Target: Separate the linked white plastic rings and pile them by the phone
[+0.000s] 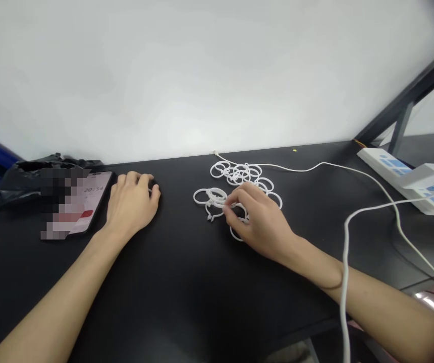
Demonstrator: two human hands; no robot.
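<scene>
Our right hand (262, 222) pinched one thin white plastic ring (214, 197) from the heap of round rings (241, 174) just beyond our fingers (232, 214). Our left hand (131, 204) rested palm-down, fingers loosely curled, on the smooth black desk (179, 282).

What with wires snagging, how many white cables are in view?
2. A thin cable runs rightward from the back of the table; a thicker cable drops over the front edge at right.

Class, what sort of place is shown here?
Likely a plain work desk indoors: a black tabletop against a white wall, a power strip with cables, loose white rings under the right hand.
</scene>
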